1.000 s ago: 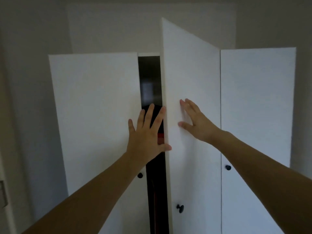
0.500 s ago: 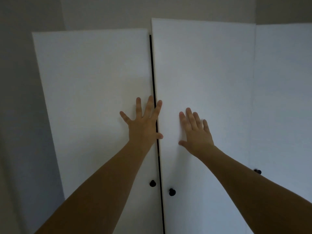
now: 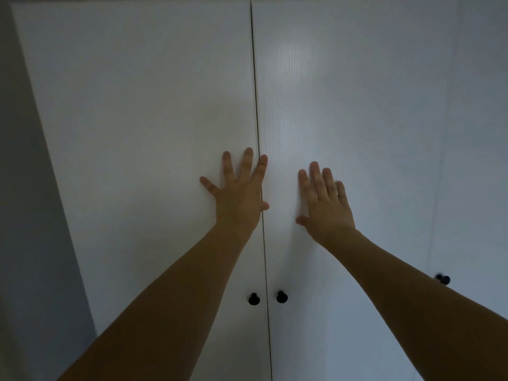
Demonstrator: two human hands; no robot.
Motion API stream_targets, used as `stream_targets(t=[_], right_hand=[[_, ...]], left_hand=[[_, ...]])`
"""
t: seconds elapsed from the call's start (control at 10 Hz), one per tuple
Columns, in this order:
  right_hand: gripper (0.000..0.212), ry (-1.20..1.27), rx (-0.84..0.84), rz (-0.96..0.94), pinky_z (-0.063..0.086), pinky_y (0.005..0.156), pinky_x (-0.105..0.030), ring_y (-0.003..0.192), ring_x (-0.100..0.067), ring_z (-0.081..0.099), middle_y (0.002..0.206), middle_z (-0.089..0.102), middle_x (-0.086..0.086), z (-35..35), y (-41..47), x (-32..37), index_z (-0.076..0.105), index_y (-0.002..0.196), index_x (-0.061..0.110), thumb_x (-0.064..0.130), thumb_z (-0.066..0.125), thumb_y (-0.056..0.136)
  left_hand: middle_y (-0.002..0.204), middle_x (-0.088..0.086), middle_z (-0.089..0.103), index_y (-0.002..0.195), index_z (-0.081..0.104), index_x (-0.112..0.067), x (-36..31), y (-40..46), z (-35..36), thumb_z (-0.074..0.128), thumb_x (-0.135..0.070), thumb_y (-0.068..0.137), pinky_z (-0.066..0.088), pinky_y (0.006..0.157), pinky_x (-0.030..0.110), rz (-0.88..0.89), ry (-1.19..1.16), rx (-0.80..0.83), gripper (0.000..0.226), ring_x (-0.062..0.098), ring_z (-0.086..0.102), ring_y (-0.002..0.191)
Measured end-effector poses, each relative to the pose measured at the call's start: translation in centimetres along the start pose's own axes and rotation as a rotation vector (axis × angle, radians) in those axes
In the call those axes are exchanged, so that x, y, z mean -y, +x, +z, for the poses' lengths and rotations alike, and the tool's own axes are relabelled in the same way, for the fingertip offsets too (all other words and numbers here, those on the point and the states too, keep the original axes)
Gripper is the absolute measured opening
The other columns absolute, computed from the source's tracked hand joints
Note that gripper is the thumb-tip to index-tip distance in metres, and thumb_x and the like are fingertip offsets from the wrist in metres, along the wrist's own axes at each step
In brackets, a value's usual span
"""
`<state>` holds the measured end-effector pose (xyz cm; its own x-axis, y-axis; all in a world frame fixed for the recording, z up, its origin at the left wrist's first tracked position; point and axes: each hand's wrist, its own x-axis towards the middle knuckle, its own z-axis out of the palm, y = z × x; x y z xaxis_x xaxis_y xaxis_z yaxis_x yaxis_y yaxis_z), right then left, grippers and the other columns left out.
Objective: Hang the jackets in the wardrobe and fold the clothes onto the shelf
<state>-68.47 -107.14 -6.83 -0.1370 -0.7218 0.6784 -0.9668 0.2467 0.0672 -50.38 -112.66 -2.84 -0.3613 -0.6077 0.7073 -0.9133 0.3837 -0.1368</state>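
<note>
The tall white wardrobe doors (image 3: 143, 133) stand shut and flush, leaving only a thin dark seam between them, too narrow for fingers. Both hands lie flat on the panels: left hand (image 3: 239, 193) beside the seam, right hand (image 3: 327, 207) on the neighbouring door (image 3: 357, 105). Two round black knobs (image 3: 254, 298) protrude below, either side of the seam; open air lies in front.

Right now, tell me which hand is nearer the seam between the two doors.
Left. The left hand lies across the seam, with its forefinger and thumb over it. The right hand lies flat on the right door, clear of it.
</note>
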Motion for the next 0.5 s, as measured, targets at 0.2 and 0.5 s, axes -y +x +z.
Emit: stream_targets(t=[0.2, 0.5], right_hand=[[0.110, -0.009, 0.005, -0.021, -0.005, 0.120, -0.049, 0.144, -0.030, -0.026, 0.155, -0.033, -0.006, 0.0, 0.1, -0.6, -0.028, 0.147, 0.025, 0.053, 0.060, 0.087], [0.106, -0.019, -0.006, -0.036, -0.007, 0.120, -0.045, 0.147, -0.027, -0.018, 0.159, -0.024, -0.006, -2.1, -1.1, 0.3, -0.023, 0.150, 0.018, 0.051, 0.058, 0.090]], left_hand=[[0.163, -0.003, -0.014, 0.152, -0.014, -0.038, 0.8, 0.3, 0.3, 0.058, -0.070, 0.080, 0.013, 0.104, 0.078, 0.030, 0.009, -0.032, 0.107, 0.039, -0.011, 0.148], [0.164, 0.001, -0.010, 0.155, -0.011, -0.025, 0.3, -1.2, -0.6, 0.052, -0.055, 0.093, 0.014, 0.114, 0.067, 0.092, 0.027, -0.039, 0.094, 0.035, -0.006, 0.150]])
